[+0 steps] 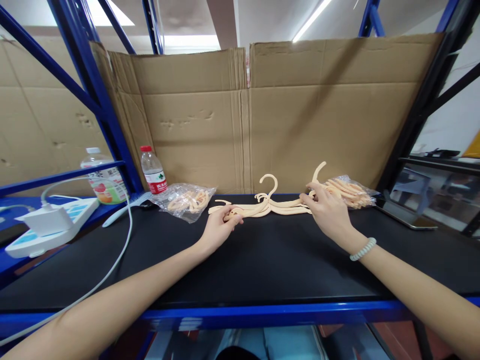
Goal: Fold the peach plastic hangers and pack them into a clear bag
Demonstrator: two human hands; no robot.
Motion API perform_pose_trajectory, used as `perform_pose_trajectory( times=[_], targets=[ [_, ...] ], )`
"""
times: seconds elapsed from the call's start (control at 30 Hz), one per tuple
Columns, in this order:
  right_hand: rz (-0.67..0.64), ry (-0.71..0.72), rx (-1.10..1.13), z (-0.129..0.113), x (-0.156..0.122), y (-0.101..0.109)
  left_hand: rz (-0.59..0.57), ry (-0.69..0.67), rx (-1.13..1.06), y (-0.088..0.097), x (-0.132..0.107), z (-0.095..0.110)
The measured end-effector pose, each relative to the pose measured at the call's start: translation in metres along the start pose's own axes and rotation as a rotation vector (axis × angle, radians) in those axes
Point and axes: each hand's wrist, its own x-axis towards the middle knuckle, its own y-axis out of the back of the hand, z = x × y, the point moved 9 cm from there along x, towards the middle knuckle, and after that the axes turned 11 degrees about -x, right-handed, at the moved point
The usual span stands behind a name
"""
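Note:
Several cream-coloured clothes hangers (270, 206) lie together in a flat stack on the black table mat, one hook standing up toward the cardboard. My left hand (219, 227) is closed on the left end of the stack, thumb and fingers pinching it. At the stack's right end, my right hand (330, 212) has its fingers bent round a cream piece. A curved hook (318, 171) of the same colour rises above these fingers. How the hook joins what I hold is partly hidden by the hand. A pale bead bracelet circles my right wrist.
Clear bags of cream pieces lie at left (189, 201) and right (354, 191). A red-capped bottle (153, 172) stands behind the left bag. A white power strip (52, 227) trails a cable (125, 245) over the left side. Cardboard (318, 120) walls the back; a flat dark device (408, 217) lies far right.

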Motion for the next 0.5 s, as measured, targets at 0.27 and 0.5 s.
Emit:
perform_pose_trajectory(
  times=[0.27, 0.5],
  targets=[
    [-0.021, 0.001, 0.407, -0.001, 0.000, -0.010, 0.020, 0.006, -0.027, 0.003, 0.001, -0.002],
    [-0.031, 0.076, 0.611, -0.010, -0.002, -0.013, 0.016, -0.010, -0.045, 0.003, 0.002, -0.001]
  ],
)
